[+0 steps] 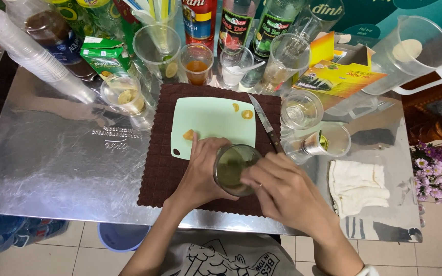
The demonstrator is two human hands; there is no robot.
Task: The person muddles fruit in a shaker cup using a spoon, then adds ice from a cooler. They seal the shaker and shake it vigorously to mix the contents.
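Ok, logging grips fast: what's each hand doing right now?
Left hand: closed around the glass of greenish liquid.
Right hand: also gripping that glass, from its right side.

- Single head-worn view, looking steeply down from above the person's chest.
- Faces forward over the steel counter [52,168]; near edge close, bottles [236,25] at far edge.
- No second view.

The table [62,168] is covered in shiny, smooth metal. A bumpy brown mat [159,174] is laid on it, with a smooth matt plastic board [211,120]. A soft white cloth [356,186] is seen.
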